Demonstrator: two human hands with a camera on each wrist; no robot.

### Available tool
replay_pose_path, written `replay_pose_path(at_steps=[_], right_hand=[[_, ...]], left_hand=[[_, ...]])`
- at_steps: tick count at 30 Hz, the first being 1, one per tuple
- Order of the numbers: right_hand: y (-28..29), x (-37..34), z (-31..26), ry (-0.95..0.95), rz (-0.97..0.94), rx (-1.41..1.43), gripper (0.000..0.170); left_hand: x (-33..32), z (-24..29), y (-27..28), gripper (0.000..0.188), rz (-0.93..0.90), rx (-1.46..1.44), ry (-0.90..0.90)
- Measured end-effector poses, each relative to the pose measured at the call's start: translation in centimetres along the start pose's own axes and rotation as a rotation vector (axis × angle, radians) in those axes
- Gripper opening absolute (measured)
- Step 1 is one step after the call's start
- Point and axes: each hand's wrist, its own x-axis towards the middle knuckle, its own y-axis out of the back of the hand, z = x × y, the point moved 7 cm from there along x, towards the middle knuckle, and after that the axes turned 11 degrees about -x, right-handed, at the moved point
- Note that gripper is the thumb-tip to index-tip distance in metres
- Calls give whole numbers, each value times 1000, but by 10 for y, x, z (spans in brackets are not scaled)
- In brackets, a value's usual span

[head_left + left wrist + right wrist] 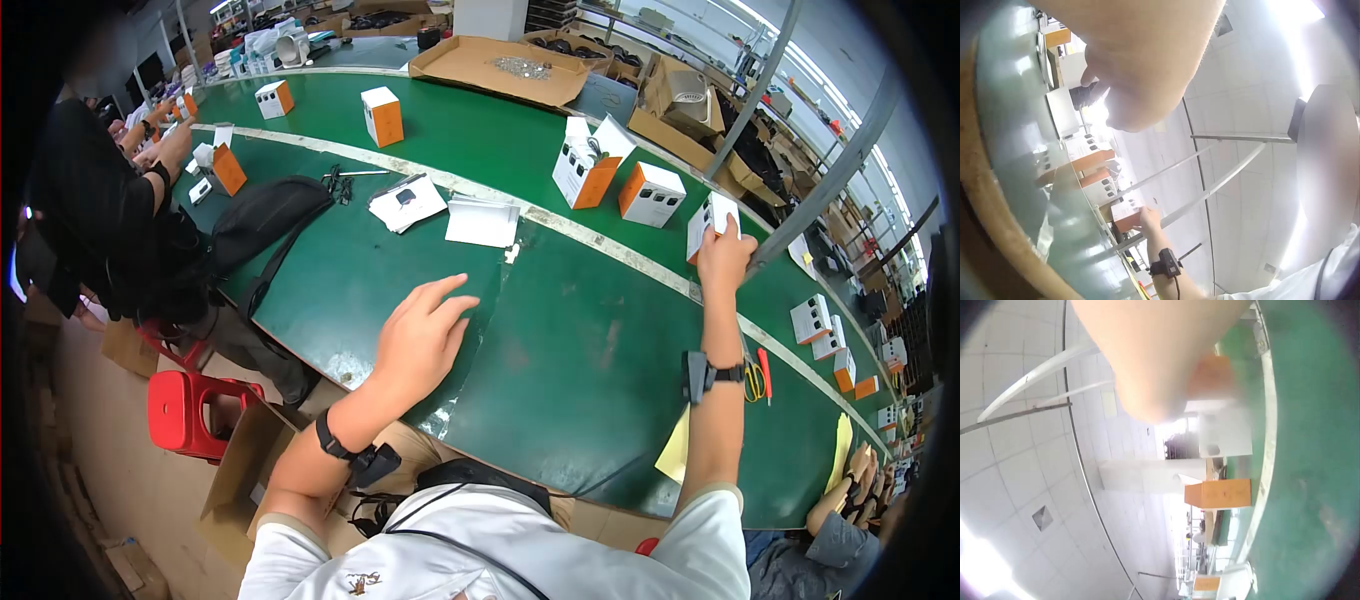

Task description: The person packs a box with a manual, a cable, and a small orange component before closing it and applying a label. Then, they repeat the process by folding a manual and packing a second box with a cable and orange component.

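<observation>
My right hand (724,258) grips a white-and-orange box (706,222) from above, on the far strip of the green table at the right. The left wrist view also shows that hand (1150,220) against the box (1126,214). My left hand (418,340) hangs over the near part of the table, its fingers loosely bent and nothing in them. Left of the held box stand a closed box (652,195) and one with raised flaps (583,172), a dark cable showing at its top. Beyond my left hand lie white booklets (408,203) and a white sheet (482,221).
More boxes (382,117) stand along the far strip. A black bag (268,222) lies at the left, beside another person (110,200). Scissors (753,382) and a red-handled tool (765,374) lie by my right forearm. A metal post (835,165) rises near my right hand.
</observation>
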Motion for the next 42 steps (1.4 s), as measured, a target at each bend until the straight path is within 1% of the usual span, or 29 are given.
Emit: replay_pose_path(at_steps=[2, 3, 5, 7, 9, 10, 11, 12, 13, 15, 16, 17, 18, 19, 21, 22, 25, 26, 27, 28, 30, 32, 33, 35, 36, 38, 39, 41, 42], right_hand=[[-46, 16, 10, -38, -92, 18, 54], [-55, 17, 8, -73, -183, 38, 54], [-56, 23, 5, -142, -178, 71, 58], [-7, 11, -41, 222, 283, -176, 62], [-2, 3, -84, 368, 239, 232, 67], [-19, -1, -103, 302, -61, 490, 73], [-21, -9, -125, 340, -166, 423, 85], [-42, -10, -134, 289, -165, 381, 86], [-66, -12, -141, 237, -163, 339, 88], [-94, -16, -146, 145, -229, 383, 84], [-100, -19, -146, 56, -289, 419, 80], [-99, -21, -147, 58, -290, 426, 80], [-92, -24, -147, 63, -281, 426, 75], [-77, -28, -147, 67, -269, 425, 69], [-54, -46, -144, 188, -347, 569, 64], [-35, -65, -142, 288, -342, 758, 62], [27, -137, -137, 484, -534, 927, 67], [20, -158, -132, 528, -641, 939, 69], [43, -175, -132, 539, -739, 865, 69], [37, -189, -127, 625, -745, 842, 71], [38, -202, -120, 726, -746, 812, 73], [67, -191, -114, 649, -607, 760, 80], [105, -181, -114, 711, -287, 744, 84], [131, -167, -98, 462, -327, 994, 83], [148, -168, -102, 470, -335, 986, 83], [166, -195, -138, 464, -825, 1429, 77], [170, -206, -150, 447, -876, 1532, 59], [155, -213, -156, 394, -982, 1377, 39], [151, -213, -156, 395, -980, 1374, 39]], left_hand=[[23, 1, -10, 26, -23, 7, -31], [35, 1, -13, 23, -44, 15, -62], [52, -13, -22, 24, -48, 59, -75], [66, -35, -34, 24, -54, 104, -67], [79, -70, -52, 25, -144, 272, 21], [84, -78, -59, 25, -153, 280, 35], [93, -87, -59, 23, -14, 265, 84], [102, -93, -54, 21, 126, 250, 128], [113, -99, -56, 21, 121, 259, 132], [135, -96, -47, 17, 248, 390, -30], [140, -109, -49, 17, 248, 398, -29], [145, -125, -60, 16, 145, 406, -37], [148, -138, -68, 15, 44, 413, -47], [151, -142, -65, 15, 50, 418, -50], [153, -141, -65, 11, 23, 395, -172], [153, -140, -60, 11, 28, 390, -171], [146, -128, -42, 8, 3, 408, -128], [143, -125, -28, 7, 90, 307, -55], [139, -121, -12, 7, 177, 206, 17], [132, -109, 6, 11, 186, 129, 161], [116, -97, 34, 15, 288, -155, 165], [94, -84, 54, 16, 294, -448, 255], [83, -71, 62, 16, 310, -450, 256], [58, -45, 50, 17, 167, -959, 346], [48, -31, 43, 19, 107, -1026, 359], [34, -4, 22, 19, -9, -1140, 360], [30, 9, 13, 18, -68, -1150, 369], [25, 22, 0, 18, -101, -1090, 282], [25, 24, 2, 22, -124, -971, 275]])
